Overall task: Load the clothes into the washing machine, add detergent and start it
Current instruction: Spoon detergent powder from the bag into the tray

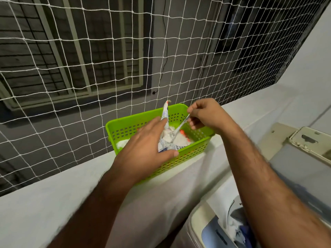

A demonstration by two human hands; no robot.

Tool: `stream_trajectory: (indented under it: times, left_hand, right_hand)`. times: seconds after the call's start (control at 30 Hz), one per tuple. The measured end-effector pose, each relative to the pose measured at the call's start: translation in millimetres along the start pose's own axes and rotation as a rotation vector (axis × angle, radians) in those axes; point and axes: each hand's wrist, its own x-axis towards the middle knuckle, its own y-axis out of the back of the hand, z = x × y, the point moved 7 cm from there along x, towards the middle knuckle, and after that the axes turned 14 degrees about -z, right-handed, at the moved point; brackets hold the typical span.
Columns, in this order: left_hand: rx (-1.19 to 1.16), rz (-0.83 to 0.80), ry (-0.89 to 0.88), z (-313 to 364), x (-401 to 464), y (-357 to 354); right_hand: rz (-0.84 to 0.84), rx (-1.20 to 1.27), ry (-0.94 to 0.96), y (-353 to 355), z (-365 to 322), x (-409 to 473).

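A green perforated basket (125,127) sits on a white ledge and holds an open detergent packet (165,113) full of white powder. My left hand (148,145) rests on the packet's near side, fingers spread, thumb against its lower edge. My right hand (206,115) pinches the handle of a clear plastic spoon (177,130) whose bowl dips into the powder. The top-loading washing machine (211,230) stands at the lower right, with clothes (240,230) visible in its drum.
A white rope net (107,68) closes off the ledge behind the basket, with a barred window beyond it. The white ledge (53,203) runs left to right. The machine's raised lid (304,167) stands at the right.
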Motion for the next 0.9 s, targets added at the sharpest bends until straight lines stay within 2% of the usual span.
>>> stream_trajectory:
  times: [0.17, 0.3, 0.5, 0.7, 0.9]
  left_hand:
    - [0.034, -0.01, 0.026, 3, 0, 2]
    - [0.056, 0.047, 0.005, 20, 5, 7]
    - [0.079, 0.099, -0.14, 80, 23, -8]
    - [0.005, 0.017, -0.245, 145, 51, -73]
    - [-0.074, -0.176, -0.279, 186, 73, -183]
  right_hand:
    - [0.117, 0.108, 0.049, 32, 5, -14]
    - [0.222, 0.206, 0.078, 59, 14, -30]
    - [0.333, 0.301, 0.112, 107, 38, -74]
    - [0.486, 0.355, 0.026, 165, 103, -146]
    - [0.688, 0.417, -0.084, 203, 211, -227]
